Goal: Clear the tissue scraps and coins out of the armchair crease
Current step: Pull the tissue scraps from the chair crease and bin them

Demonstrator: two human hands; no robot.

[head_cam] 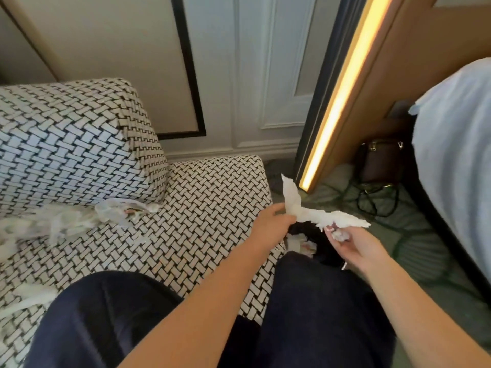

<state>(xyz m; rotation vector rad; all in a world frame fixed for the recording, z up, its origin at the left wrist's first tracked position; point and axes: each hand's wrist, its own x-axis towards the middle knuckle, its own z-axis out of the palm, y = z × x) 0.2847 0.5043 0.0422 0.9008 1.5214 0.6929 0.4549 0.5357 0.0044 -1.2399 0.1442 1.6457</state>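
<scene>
My left hand (273, 219) pinches one end of a torn white tissue strip (305, 211), held past the right edge of the armchair seat (207, 203). My right hand (353, 243) pinches the strip's other end and holds a small crumpled tissue wad (341, 235) in its fingers. Both hands hover above a dark bin (318, 243) on the floor with white scraps (297, 241) inside. More tissue scraps (79, 219) lie along the crease under the patterned back cushion (71, 144). Another scrap (29, 298) lies on the seat by my left thigh. No coins are visible.
I sit on the black-and-white woven armchair, dark trousers over my legs. A lit wooden panel (342, 96) stands to the right. A dark handbag (380, 160) with its strap lies on the green carpet. A bed with pale bedding (457, 144) fills the right edge.
</scene>
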